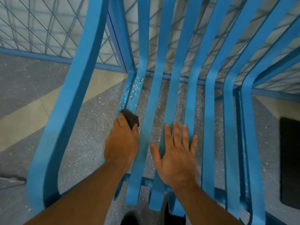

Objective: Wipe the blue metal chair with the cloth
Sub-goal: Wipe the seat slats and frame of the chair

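The cloth (pixel 131 117) is gripped in the left hand (pixel 121 143) below specks (pixel 135 88) on the chair (pixel 176 62), the right hand (pixel 175 155) is spread flat, wiping judged unfinished.

Narrow gaps run between the blue chair (pixel 176 95) slats, with speckled floor (pixel 90 127) showing through. The left grip (pixel 121 143), holding the dark cloth (pixel 131 117), blocks the near half of the leftmost slat; the far half lies open. The right grip (pixel 175 156) spreads flat across the middle slats. The armrest loop (pixel 69 95) walls the left, the mesh fence (pixel 40 30) closes in behind, and the slats to the right lie bare.
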`<state>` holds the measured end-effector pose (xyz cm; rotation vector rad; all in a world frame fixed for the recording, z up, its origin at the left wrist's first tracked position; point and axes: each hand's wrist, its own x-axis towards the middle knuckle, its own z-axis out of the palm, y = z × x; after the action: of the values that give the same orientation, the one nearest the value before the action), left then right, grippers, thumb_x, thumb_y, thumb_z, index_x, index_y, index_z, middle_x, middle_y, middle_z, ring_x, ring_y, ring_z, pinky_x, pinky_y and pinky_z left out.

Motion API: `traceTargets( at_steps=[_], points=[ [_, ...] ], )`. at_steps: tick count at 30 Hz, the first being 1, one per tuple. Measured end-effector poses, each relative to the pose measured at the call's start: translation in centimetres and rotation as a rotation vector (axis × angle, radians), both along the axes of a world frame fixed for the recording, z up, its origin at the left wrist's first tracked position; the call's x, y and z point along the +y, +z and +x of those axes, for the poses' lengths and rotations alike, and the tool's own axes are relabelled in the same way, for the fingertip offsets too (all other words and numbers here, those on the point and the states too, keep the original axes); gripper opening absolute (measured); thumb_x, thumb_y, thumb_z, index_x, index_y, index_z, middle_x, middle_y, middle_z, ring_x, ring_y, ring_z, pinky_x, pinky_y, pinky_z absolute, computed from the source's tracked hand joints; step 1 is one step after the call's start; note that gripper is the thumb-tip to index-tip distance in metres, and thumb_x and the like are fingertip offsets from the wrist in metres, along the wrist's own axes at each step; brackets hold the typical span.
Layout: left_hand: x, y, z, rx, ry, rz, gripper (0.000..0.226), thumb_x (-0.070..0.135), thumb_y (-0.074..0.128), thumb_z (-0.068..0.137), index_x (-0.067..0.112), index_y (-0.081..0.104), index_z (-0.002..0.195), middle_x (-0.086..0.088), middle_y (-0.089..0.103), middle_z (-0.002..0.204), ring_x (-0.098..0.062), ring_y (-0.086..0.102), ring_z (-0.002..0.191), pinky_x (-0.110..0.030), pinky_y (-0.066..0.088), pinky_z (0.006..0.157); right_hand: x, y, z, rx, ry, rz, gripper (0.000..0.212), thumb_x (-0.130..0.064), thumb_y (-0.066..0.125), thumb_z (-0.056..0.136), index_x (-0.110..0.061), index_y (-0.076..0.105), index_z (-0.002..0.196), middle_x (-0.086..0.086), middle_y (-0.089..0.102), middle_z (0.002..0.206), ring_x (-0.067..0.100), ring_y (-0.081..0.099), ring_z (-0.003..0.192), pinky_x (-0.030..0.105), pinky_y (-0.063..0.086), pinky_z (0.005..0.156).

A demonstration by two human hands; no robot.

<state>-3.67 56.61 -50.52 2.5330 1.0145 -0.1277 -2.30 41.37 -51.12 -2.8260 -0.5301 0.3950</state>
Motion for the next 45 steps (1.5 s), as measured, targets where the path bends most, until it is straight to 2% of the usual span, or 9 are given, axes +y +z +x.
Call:
traceTargets(
  at_steps=[5,8,12,18,25,29,37,41,45],
  points=[
    [0.3,0.4,0.3,0.078,0.106,-0.063,0.048,0.059,0.036,0.095,0.013,0.045,0.108,-0.005,0.058,0.091,-0.024,0.056,0.076,-0.034,0.042,0.061,-0.1,0.3,0.3,0.030,0.003,0.025,0.071,-0.065,0.019,0.096,-0.024,0.013,0.154,0.005,0.008,0.162,0.023,-0.009,0.149,0.053,-0.004,0.118],
    [1.0,0.0,2.5,0.136,0.149,-0.059,0.053,0.068,0.032,0.091,0.016,0.043,0.093,-0.001,0.053,0.078,-0.024,0.052,0.071,-0.032,0.041,0.060,0.0,0.7,1.3,-0.016,-0.027,0.071,0.066,-0.062,0.024,0.096,-0.022,0.035,0.147,0.009,0.021,0.159,0.025,0.010,0.147,0.054,0.008,0.118],
    [1.4,-0.6,4.4,0.098,0.135,-0.033,0.055,0.064,0.034,0.093,0.013,0.049,0.109,-0.009,0.062,0.098,-0.033,0.062,0.088,-0.038,0.046,0.067,0.1,0.6,5.4,-0.019,-0.029,0.023,0.070,-0.065,0.021,0.094,-0.022,0.033,0.147,0.007,0.016,0.160,0.026,0.007,0.148,0.058,0.000,0.117],
    [1.1,-0.6,4.1,-0.042,-0.050,0.010,0.054,0.043,0.039,0.099,0.009,0.029,0.141,-0.009,0.052,0.120,-0.028,0.062,0.095,-0.044,0.054,0.073,0.1,-0.9,9.8,-0.063,-0.034,-0.055,0.080,-0.071,0.014,0.091,-0.020,0.025,0.152,0.008,0.009,0.162,0.029,0.000,0.149,0.060,-0.010,0.114],
    [0.9,-0.2,2.7,0.107,0.176,-0.065,0.050,0.067,0.039,0.089,0.018,0.047,0.094,0.003,0.054,0.071,-0.020,0.057,0.066,-0.030,0.044,0.055,0.1,-0.9,9.9,-0.041,-0.033,-0.075,0.076,-0.071,0.013,0.093,-0.025,0.015,0.154,0.007,0.006,0.163,0.028,-0.003,0.149,0.063,-0.005,0.115],
    [1.3,-0.3,4.3,0.152,0.182,-0.051,0.053,0.068,0.037,0.089,0.017,0.048,0.093,0.002,0.055,0.074,-0.022,0.058,0.069,-0.031,0.046,0.057,0.2,-0.9,9.9,-0.032,-0.033,-0.082,0.076,-0.071,0.012,0.092,-0.026,0.015,0.154,0.006,0.006,0.163,0.029,-0.003,0.149,0.063,-0.004,0.115],
    [2.2,-0.8,8.0,0.008,-0.030,-0.035,0.046,0.045,0.039,0.098,0.011,0.036,0.129,-0.009,0.054,0.114,-0.029,0.061,0.090,-0.040,0.047,0.065,0.2,-0.9,10.2,-0.022,-0.027,-0.096,0.076,-0.071,0.011,0.092,-0.027,0.015,0.154,0.005,0.005,0.163,0.029,-0.003,0.149,0.064,-0.005,0.114],
    [1.6,-0.4,5.5,-0.001,0.112,-0.115,0.041,0.061,0.038,0.093,0.021,0.043,0.099,-0.001,0.061,0.087,-0.022,0.058,0.073,-0.034,0.048,0.058,0.2,-0.8,10.0,-0.020,-0.028,-0.089,0.076,-0.071,0.011,0.092,-0.027,0.014,0.154,0.005,0.003,0.163,0.028,-0.005,0.149,0.063,-0.006,0.114],
    [1.0,-0.2,2.0,0.092,0.172,-0.087,0.058,0.073,0.030,0.087,0.018,0.046,0.094,-0.002,0.058,0.079,-0.026,0.059,0.074,-0.036,0.050,0.063,0.2,-0.7,10.0,-0.014,-0.024,-0.096,0.076,-0.071,0.009,0.092,-0.028,0.013,0.154,0.006,0.002,0.163,0.028,-0.005,0.149,0.062,-0.009,0.114]
  ],
)
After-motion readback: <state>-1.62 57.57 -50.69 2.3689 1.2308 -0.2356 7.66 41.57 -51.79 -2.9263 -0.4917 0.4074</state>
